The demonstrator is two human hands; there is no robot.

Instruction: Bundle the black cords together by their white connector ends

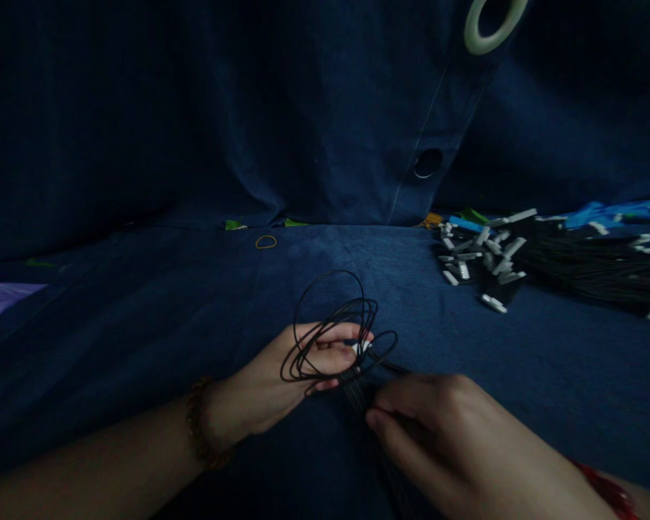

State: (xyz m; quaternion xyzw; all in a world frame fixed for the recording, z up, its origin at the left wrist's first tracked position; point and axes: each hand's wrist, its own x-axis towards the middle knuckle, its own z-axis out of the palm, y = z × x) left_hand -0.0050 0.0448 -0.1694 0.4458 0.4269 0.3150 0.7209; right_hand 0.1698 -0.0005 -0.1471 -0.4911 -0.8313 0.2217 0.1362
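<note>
On the navy cloth (157,325), the left hand (297,361) curls closed around looped black cords (330,292), a small white connector (361,347) showing at its fingertips. Just below, the right hand (438,426) pinches the gathered cord bundle (354,393). A heap of white-tipped cords (482,260) lies well off to the right.

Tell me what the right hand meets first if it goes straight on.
The black cord bundle beside the left hand; the right hand seems almost touching it, depth unclear.
</note>
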